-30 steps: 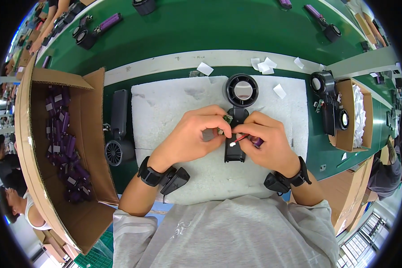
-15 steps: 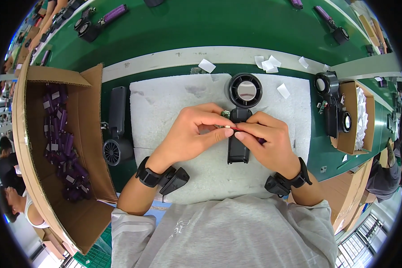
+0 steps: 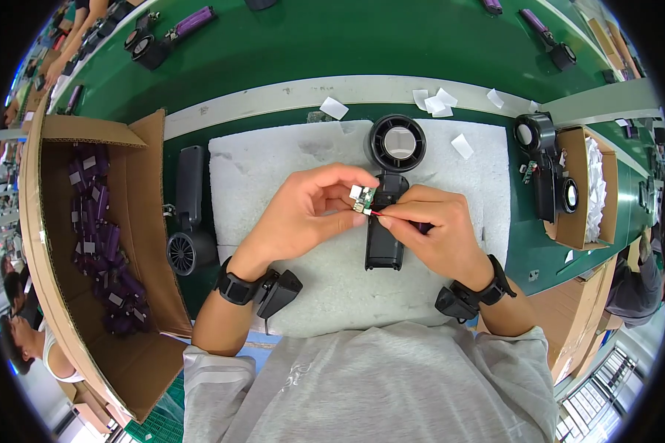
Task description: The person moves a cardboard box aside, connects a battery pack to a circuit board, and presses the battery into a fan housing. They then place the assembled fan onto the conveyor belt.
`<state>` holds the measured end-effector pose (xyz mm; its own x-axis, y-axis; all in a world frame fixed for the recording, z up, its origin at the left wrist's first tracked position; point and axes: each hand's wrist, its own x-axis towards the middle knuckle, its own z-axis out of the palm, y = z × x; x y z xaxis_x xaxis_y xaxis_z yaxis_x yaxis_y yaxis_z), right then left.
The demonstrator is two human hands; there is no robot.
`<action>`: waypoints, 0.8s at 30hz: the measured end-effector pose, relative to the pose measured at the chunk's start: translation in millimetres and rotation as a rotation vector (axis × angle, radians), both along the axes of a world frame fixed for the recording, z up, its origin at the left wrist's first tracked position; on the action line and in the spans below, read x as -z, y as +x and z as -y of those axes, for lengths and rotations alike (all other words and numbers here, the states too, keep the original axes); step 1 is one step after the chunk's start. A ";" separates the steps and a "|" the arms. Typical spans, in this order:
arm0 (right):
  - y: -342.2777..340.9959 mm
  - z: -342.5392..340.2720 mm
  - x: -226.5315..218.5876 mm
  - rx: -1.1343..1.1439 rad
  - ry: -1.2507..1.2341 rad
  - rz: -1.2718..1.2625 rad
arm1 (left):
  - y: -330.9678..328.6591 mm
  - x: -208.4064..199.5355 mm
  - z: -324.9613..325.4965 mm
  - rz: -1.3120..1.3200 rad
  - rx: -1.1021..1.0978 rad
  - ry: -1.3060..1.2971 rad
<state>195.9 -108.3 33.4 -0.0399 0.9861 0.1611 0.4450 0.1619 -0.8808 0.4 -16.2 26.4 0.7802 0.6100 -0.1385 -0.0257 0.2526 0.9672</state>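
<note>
My left hand (image 3: 295,214) holds a small green circuit board (image 3: 365,196) with white parts on it, between thumb and fingers. My right hand (image 3: 442,225) pinches thin red wires (image 3: 377,213) close to the board's lower edge; whether their plug is seated in the board cannot be made out. A bit of purple (image 3: 423,227), perhaps a battery cell, shows beneath the right fingers, mostly hidden. Under both hands a black handheld fan (image 3: 384,247) lies on a white foam pad (image 3: 310,299), its round head (image 3: 397,143) pointing away from me.
An open cardboard box (image 3: 174,295) of purple battery packs (image 3: 100,244) stands left, beside another black fan (image 3: 190,199). At right are fan parts (image 3: 547,177) and a small carton (image 3: 606,240) of white paper pieces. White slips (image 3: 334,108) lie along the pad's far side.
My left hand has turned and opened up somewhat, so the circuit board now faces up into view. The right hand still pinches the red wires. The whole scene has shifted slightly left.
</note>
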 end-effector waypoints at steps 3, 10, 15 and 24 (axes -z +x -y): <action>0.1 0.5 0.5 0.006 -0.005 0.000 | -1.1 -0.5 -0.5 -0.036 -0.004 -0.047; -1.0 0.7 -1.0 0.003 0.016 0.030 | -0.8 4.9 2.4 -0.007 -0.041 0.145; -2.7 2.5 3.3 -0.001 0.111 0.113 | -0.1 3.4 1.3 -0.020 -0.024 0.198; 0.1 2.4 3.0 -0.034 0.124 0.080 | 4.9 -4.1 4.8 -0.085 -0.024 0.365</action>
